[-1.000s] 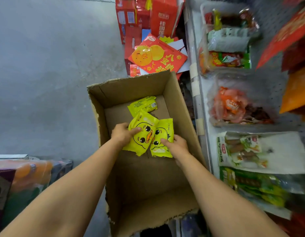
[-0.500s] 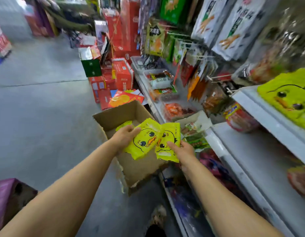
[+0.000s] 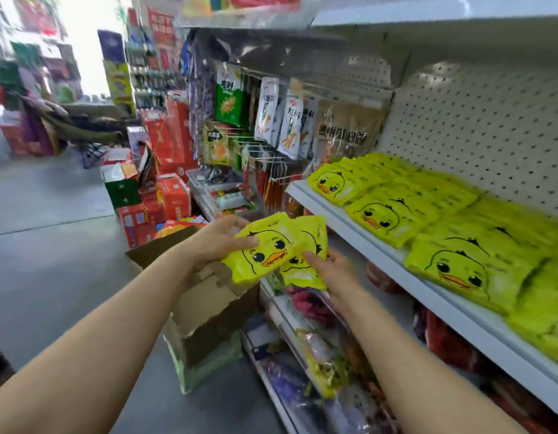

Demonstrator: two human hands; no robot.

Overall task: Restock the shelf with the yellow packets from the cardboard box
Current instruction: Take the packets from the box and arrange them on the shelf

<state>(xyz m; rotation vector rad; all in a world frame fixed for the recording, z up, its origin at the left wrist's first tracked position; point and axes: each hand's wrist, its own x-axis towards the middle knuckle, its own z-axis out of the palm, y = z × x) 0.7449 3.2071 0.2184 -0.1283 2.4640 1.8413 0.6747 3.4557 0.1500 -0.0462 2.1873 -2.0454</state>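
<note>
Both arms reach out over the cardboard box (image 3: pixel 209 308) on the floor. Left hand (image 3: pixel 219 242) has its grip pinched on one yellow duck packet (image 3: pixel 265 249), thumb on top. Right hand (image 3: pixel 337 270) grips a second packet (image 3: pixel 306 261) from below, tucked partly behind the first. Just past them, the white shelf (image 3: pixel 359 227) already carries rows of the same yellow packets (image 3: pixel 393 211), with hanging snack bags (image 3: pixel 290 120) further back.

Open air at mid-frame between hands and shelf edge (image 3: pixel 359 227). Shelf top at right crowded with yellow packets (image 3: pixel 393 214), bare only along the front lip. Hanging snack bags (image 3: pixel 290 120) block upper centre; cardboard box (image 3: pixel 205 311) below left.
</note>
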